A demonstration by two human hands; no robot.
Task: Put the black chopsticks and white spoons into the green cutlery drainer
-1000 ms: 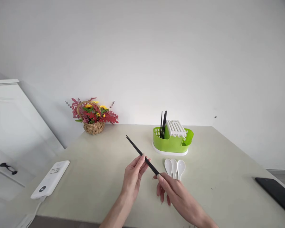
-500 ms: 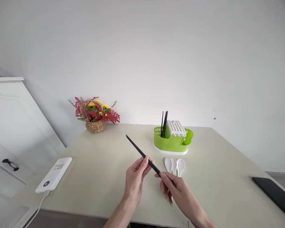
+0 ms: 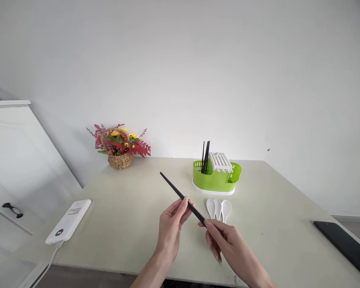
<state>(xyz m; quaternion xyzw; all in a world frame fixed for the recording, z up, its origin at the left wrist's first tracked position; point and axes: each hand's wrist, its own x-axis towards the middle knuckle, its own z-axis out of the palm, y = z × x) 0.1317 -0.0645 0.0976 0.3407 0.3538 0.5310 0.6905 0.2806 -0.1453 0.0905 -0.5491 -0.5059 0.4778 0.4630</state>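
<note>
Both hands hold black chopsticks [image 3: 175,191] slanting up to the left above the table [image 3: 132,224]. My left hand [image 3: 171,228] pinches them near the middle. My right hand [image 3: 225,244] pinches their lower end between thumb and fingers. Beyond the hands, three white spoons [image 3: 218,209] lie side by side on the table. Behind them stands a green cutlery holder [image 3: 216,178] with several black chopsticks [image 3: 205,157] upright in it and a white slotted insert [image 3: 220,161].
A wicker basket of red and yellow flowers [image 3: 119,147] stands at the back left by the wall. A white power bank [image 3: 69,221] with a cable lies at the left edge. A black tablet [image 3: 345,244] lies at the right edge. A white cabinet [image 3: 15,160] stands left.
The hands and the held chopsticks have barely moved; the view has shifted a little, so the holder and spoons sit slightly further left in the picture.
</note>
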